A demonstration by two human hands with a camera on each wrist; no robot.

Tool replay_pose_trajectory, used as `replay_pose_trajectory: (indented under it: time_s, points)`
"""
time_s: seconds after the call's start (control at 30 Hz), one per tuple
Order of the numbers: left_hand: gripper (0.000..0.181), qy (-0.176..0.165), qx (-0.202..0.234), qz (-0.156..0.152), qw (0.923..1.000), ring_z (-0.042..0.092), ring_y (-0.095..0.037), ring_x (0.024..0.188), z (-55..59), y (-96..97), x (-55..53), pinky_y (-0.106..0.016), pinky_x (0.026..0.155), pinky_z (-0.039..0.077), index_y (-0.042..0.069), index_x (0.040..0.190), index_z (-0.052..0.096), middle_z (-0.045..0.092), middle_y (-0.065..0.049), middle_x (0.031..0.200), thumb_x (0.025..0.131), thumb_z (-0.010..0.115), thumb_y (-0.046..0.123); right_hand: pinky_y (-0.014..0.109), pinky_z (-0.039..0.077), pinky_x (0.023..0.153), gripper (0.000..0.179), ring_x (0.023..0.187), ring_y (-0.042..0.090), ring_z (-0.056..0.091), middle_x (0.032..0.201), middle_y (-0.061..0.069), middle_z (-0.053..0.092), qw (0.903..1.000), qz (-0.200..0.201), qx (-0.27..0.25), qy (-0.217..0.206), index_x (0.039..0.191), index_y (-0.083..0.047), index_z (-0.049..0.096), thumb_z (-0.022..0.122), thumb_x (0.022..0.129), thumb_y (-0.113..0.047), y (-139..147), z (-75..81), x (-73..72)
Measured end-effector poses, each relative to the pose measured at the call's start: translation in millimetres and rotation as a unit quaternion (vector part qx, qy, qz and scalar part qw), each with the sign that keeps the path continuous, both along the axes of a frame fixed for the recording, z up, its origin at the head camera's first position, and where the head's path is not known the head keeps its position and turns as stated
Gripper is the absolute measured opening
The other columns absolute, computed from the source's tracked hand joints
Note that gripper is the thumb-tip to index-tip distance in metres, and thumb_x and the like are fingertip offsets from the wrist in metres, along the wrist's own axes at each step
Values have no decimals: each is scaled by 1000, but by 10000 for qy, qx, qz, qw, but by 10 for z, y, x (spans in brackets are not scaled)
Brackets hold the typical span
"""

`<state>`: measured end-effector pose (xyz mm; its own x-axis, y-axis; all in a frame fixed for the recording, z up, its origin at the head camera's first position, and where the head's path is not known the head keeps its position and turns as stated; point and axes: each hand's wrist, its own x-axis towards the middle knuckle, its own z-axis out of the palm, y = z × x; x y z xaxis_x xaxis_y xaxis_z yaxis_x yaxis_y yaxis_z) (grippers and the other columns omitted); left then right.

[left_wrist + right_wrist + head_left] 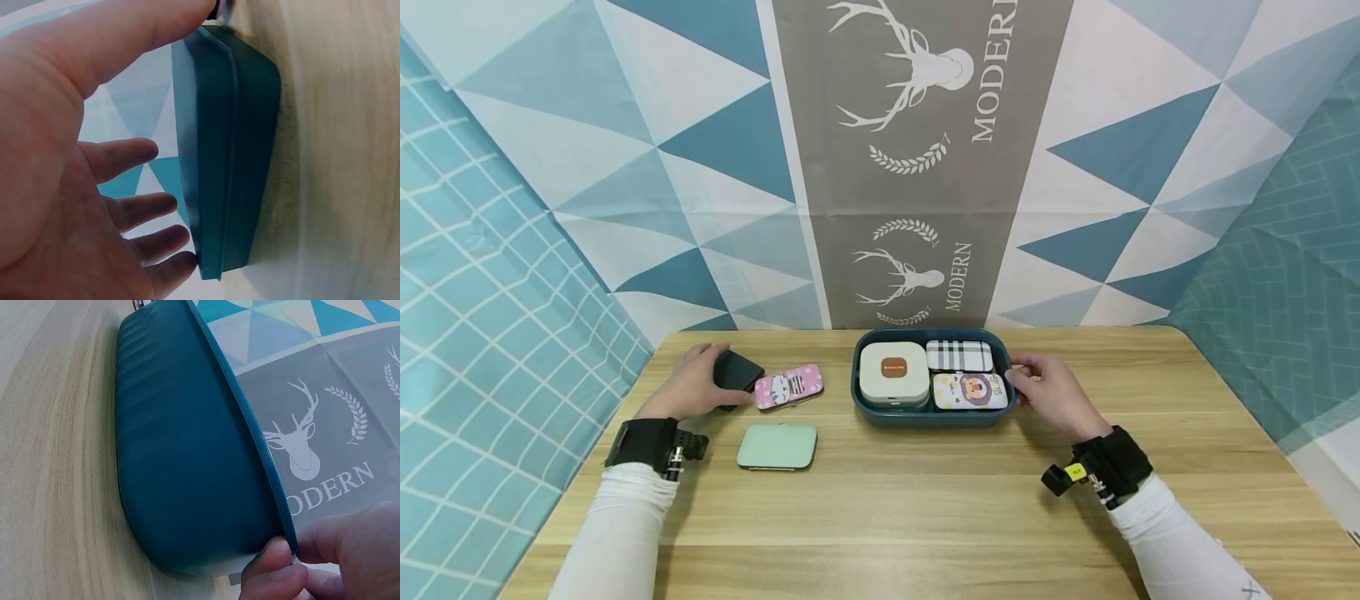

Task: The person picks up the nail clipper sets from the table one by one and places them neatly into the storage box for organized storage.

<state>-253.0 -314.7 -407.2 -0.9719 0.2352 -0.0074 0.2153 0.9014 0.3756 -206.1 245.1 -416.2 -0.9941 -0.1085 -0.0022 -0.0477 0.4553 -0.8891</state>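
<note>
My left hand (696,383) is at a dark green case (739,372) on the left of the table. In the left wrist view, its fingers are spread beside the case (231,156) and the thumb reaches across one end. My right hand (1058,393) pinches the right rim of a dark blue divided box (925,419); the right wrist view shows thumb and fingers on that rim. Inside the box are a cream square case (893,387) with a brown label, a plaid case (958,356) and a lion-print case (970,392).
A pink cat-print case (788,387) lies right beside the dark green one. Nearer the front is a mint green case (777,447). The wooden table (910,517) ends at the patterned wall covering (917,167).
</note>
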Motion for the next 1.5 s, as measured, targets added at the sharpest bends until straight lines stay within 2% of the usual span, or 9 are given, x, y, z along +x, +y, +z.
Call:
replay_pose_trajectory:
  time_s: [0.27, 0.47, 0.9, 1.1, 1.27, 1.5]
  points:
    - [108, -141, -17, 157, 9998, 20, -68, 142, -41, -36, 1, -78, 108, 30, -12, 158, 34, 24, -47, 157, 85, 88, 46, 35, 54, 62, 45, 73, 24, 59, 103, 22, 62, 10000, 8, -4, -11, 151, 9, 50, 55, 111, -11, -3, -3, -3]
    - [110, -203, -15, 279, 9994, 25, -67, 139, -71, -43, 2, -77, 107, 31, -13, 158, 33, 27, -48, 154, 84, 88, 48, 35, 55, 64, 46, 75, 24, 59, 105, 23, 62, 10000, -19, 0, -78, 152, 9, 49, 55, 111, -13, -5, -3, -4]
    - [115, -268, -109, 449, 9986, 31, -67, 128, -99, -48, 22, -73, 96, 38, -12, 160, 30, 31, -49, 144, 83, 88, 50, 34, 54, 61, 45, 74, 27, 60, 103, 22, 62, 10000, -6, -47, -24, 150, 9, 51, 56, 111, -12, 6, -21, -16]
    - [114, -279, -174, 480, 9983, 32, -66, 126, -98, -42, 23, -72, 96, 37, -12, 160, 30, 33, -49, 141, 83, 88, 50, 34, 54, 61, 45, 75, 31, 60, 103, 22, 62, 10000, 15, -75, 3, 150, 9, 51, 56, 111, -11, 11, -22, -15]
    - [112, -327, -143, 548, 9979, 31, -67, 125, -84, -22, 27, -72, 94, 38, -11, 160, 30, 32, -50, 141, 85, 87, 48, 34, 55, 62, 44, 75, 28, 60, 102, 21, 62, 10000, 0, -62, 10, 150, 10, 51, 55, 111, -11, 9, -19, -14]
    - [106, -320, -113, 588, 9977, 32, -64, 122, -117, -35, 12, -70, 92, 39, -11, 160, 30, 33, -48, 139, 87, 85, 43, 35, 56, 63, 44, 77, 31, 61, 101, 20, 62, 10000, -27, -19, 3, 149, 9, 52, 56, 110, -11, 9, -23, -15]
